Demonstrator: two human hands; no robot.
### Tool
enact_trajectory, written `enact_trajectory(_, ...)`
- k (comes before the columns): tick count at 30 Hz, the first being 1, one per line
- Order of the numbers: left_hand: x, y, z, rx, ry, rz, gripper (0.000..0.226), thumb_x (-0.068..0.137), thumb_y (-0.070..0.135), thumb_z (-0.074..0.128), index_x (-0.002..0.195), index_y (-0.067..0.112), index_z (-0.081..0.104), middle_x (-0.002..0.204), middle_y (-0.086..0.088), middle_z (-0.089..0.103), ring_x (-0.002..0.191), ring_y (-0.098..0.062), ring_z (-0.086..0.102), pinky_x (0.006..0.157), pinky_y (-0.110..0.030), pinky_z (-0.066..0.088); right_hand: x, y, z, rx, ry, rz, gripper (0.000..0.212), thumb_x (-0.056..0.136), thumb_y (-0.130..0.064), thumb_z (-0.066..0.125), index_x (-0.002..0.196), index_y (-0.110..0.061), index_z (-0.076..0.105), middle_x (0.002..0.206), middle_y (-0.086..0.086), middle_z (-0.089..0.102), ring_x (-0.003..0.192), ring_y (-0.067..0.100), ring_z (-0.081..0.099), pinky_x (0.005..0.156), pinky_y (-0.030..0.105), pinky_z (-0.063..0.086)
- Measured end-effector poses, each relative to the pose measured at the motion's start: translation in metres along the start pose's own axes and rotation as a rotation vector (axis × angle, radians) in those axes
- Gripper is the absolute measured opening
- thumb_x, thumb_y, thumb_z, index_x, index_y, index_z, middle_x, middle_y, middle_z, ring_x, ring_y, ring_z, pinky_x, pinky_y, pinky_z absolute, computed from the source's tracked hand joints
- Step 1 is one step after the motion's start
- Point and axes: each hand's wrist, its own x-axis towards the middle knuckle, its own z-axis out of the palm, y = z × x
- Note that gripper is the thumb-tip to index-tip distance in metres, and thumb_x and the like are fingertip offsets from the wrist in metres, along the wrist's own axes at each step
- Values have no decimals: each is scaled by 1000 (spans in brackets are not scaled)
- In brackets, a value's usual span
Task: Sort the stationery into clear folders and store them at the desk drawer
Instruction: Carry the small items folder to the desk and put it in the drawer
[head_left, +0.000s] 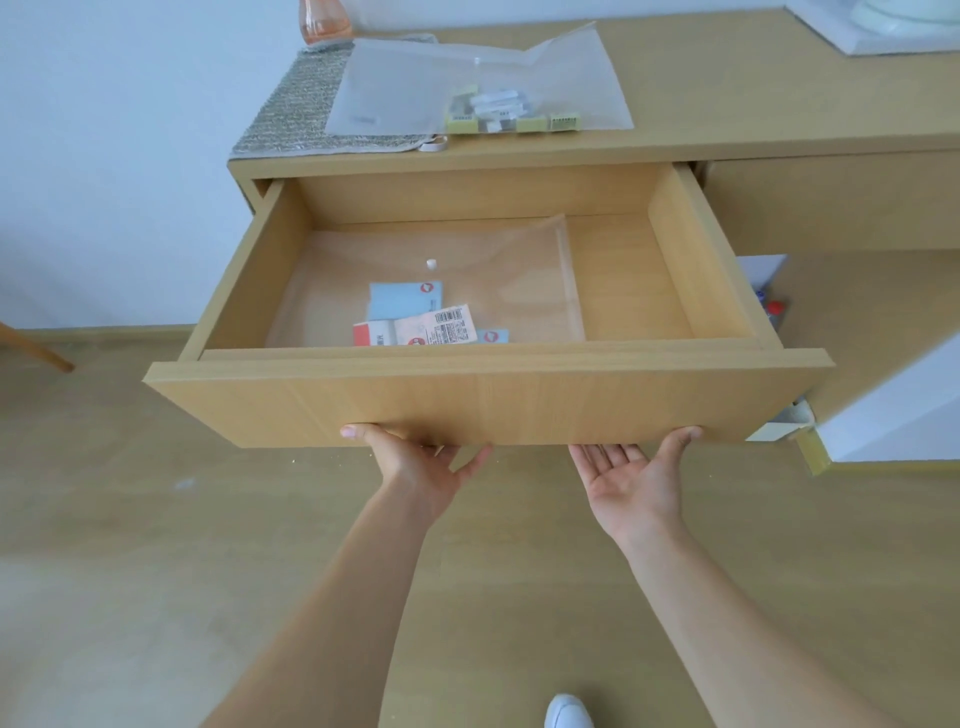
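The wooden desk drawer (488, 400) stands pulled far out. Inside it lies a clear folder (519, 270) with blue and red-white paper packs (415, 317) in it. On the desk top rests a second clear folder (395, 88) that holds small yellow-green and white stationery pieces (498, 111). My left hand (415, 462) sits under the lower edge of the drawer front, thumb on the panel, fingers curled beneath. My right hand (628, 478) is palm up under the same edge, with its fingertips hidden behind the panel.
A grey woven mat (296, 114) lies under the desk-top folder, with a pink vase (322, 21) behind it. A white object (883, 26) sits at the desk's far right. A wooden chair leg (31, 348) shows at left. A white shoe (566, 712) is on the floor below.
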Motion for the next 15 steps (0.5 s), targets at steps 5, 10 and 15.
enact_trajectory(5, -9, -5, -11, -13, 13, 5, 93, 77, 84, 22, 147, 24, 27, 143, -5, 43, 114, -30, 53, 65, -54, 50, -13, 2, -8, 0, 8, 3, 91, 77, -78, 34, 132, -6, 42, 114, 9, 56, 114, 26, 48, 104, 43, 38)
enact_trajectory(10, -14, -12, -21, -11, -22, 21, 91, 82, 80, 21, 149, 19, 23, 144, -10, 39, 122, -33, 48, 68, -56, 49, -21, 0, -15, 7, 4, 33, 92, 77, -77, 36, 134, -6, 41, 116, 9, 55, 130, 26, 43, 107, 43, 37)
enact_trajectory(15, -12, -12, -26, -39, -52, 28, 87, 86, 75, 24, 149, 14, 22, 144, -13, 39, 125, -36, 46, 76, -62, 46, -25, -6, -16, 23, -5, 73, 92, 80, -74, 38, 140, -5, 34, 138, 12, 46, 135, 27, 38, 110, 44, 34)
